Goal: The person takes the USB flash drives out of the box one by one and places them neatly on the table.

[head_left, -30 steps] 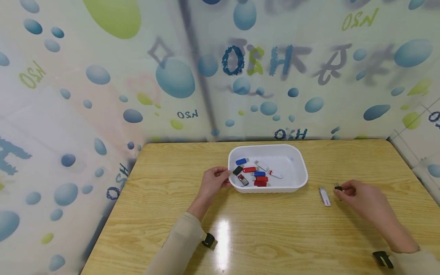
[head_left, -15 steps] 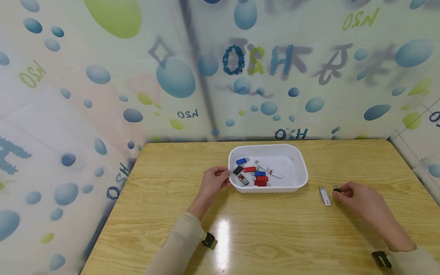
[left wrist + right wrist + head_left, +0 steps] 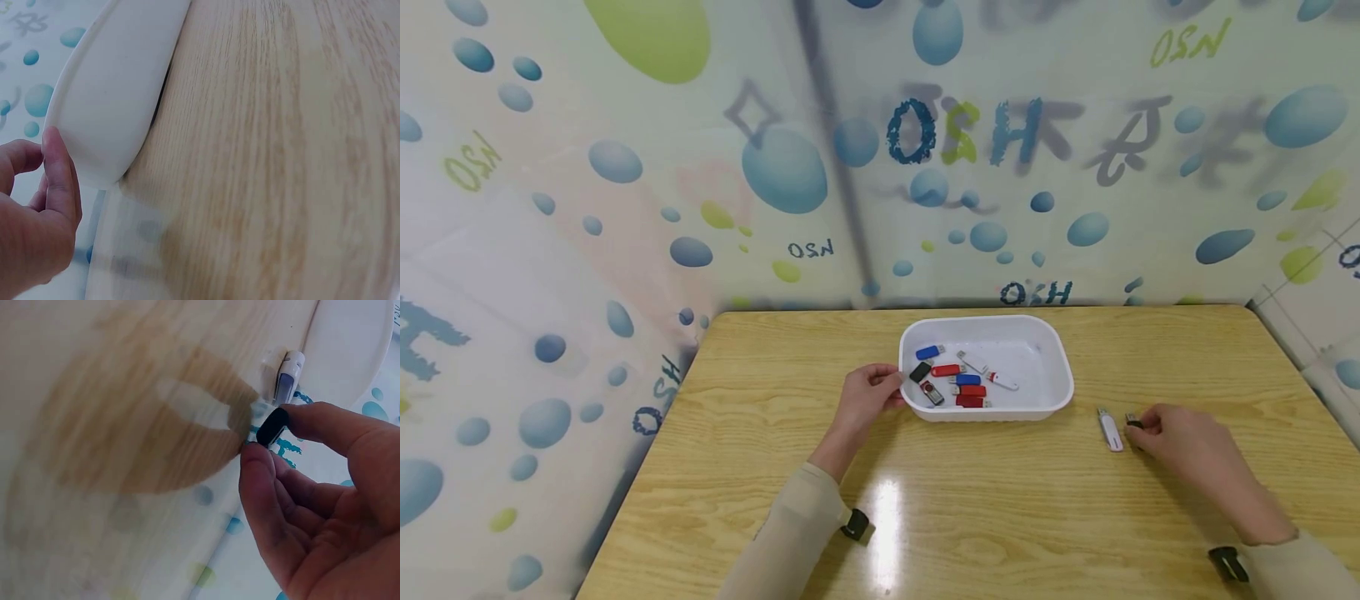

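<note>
My left hand [image 3: 861, 404] pinches the left rim of a white plastic tray [image 3: 1036, 362]; in the left wrist view, thumb and fingers meet at its edge. Several USB sticks in blue, red, black and white lie inside the tray, mostly in its left and middle part. Right of the tray, my right hand [image 3: 1193, 443] pinches a small black USB stick [image 3: 272, 427] between thumb and fingertip, its metal plug pointing away from me in the head view. A white USB stick [image 3: 1110, 430] lies on the table just left of that hand.
The tray stands on a wood-grain table [image 3: 1000, 508], close to its back edge. A wall covering [image 3: 715, 150] with blue and green spots and lettering rises behind and on the left. Each wrist wears a dark strap.
My right hand has shifted slightly left and towards me with the black USB stick, closer to the white one. The left hand keeps its hold on the tray.
</note>
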A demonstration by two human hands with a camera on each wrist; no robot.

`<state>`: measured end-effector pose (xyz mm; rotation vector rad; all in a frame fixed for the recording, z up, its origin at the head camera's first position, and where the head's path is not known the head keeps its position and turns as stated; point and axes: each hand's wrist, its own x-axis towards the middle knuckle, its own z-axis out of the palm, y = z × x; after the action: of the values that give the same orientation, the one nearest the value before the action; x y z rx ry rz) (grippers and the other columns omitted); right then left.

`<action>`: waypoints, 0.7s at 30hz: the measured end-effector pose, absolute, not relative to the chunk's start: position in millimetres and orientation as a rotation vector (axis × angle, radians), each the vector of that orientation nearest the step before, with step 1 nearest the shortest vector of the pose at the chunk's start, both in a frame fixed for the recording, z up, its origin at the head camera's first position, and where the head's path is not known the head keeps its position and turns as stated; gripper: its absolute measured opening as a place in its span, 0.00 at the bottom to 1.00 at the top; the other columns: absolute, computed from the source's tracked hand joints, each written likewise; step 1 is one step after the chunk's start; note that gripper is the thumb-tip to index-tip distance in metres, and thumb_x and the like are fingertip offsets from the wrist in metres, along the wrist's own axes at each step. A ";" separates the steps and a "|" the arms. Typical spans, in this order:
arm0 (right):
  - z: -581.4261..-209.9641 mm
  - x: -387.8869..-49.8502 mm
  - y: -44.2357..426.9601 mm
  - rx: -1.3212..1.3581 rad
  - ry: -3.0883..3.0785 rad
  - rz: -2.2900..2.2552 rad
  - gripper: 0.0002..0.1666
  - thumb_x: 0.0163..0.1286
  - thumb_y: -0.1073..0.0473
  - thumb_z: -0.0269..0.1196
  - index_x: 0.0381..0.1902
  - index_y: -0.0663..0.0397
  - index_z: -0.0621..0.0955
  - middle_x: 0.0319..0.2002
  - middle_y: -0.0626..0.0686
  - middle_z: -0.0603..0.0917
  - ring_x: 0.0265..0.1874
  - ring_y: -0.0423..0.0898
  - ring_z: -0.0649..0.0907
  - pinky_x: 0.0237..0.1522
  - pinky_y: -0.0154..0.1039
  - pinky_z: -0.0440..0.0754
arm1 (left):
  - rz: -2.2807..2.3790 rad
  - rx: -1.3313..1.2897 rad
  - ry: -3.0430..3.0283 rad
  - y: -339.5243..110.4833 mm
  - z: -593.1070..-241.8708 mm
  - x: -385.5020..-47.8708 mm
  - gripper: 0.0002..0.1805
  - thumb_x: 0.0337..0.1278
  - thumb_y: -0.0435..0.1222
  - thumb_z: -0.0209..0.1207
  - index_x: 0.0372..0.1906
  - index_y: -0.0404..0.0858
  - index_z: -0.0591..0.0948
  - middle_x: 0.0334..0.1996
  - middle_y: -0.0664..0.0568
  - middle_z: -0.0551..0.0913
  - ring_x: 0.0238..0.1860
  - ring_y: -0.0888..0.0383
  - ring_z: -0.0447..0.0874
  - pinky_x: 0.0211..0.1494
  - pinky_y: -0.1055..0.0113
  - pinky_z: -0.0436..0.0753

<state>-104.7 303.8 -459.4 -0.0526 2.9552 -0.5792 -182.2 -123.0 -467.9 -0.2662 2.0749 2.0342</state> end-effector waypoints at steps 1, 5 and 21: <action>-460.1 -104.5 303.6 -0.059 2.954 -0.575 0.15 0.69 0.52 0.67 0.32 0.61 0.84 0.25 0.48 0.82 0.22 0.45 0.75 0.22 0.42 0.73 | 2.033 -0.264 2.075 -122.8 -467.7 -182.2 0.14 0.71 0.31 0.62 0.54 0.25 0.81 0.41 0.36 0.84 0.31 0.59 0.84 0.35 0.72 0.87; -462.7 -104.3 302.1 -0.063 2.944 -0.579 0.15 0.69 0.52 0.66 0.24 0.52 0.80 0.20 0.45 0.73 0.21 0.45 0.69 0.22 0.39 0.64 | 2.029 -0.256 2.078 -122.7 -466.6 -181.6 0.16 0.72 0.32 0.62 0.56 0.25 0.80 0.42 0.35 0.84 0.31 0.60 0.83 0.35 0.72 0.87; -459.6 -104.4 292.5 -0.020 2.904 -0.526 0.23 0.70 0.52 0.64 0.17 0.48 0.69 0.16 0.46 0.64 0.18 0.44 0.66 0.21 0.37 0.59 | 2.034 -0.261 2.077 -122.8 -468.4 -182.9 0.16 0.71 0.31 0.62 0.56 0.24 0.80 0.43 0.34 0.84 0.31 0.60 0.83 0.35 0.72 0.87</action>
<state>-104.4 292.5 -459.6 -0.0199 2.9043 -0.5261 -182.9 -122.8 -468.4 -0.2610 2.0771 2.0340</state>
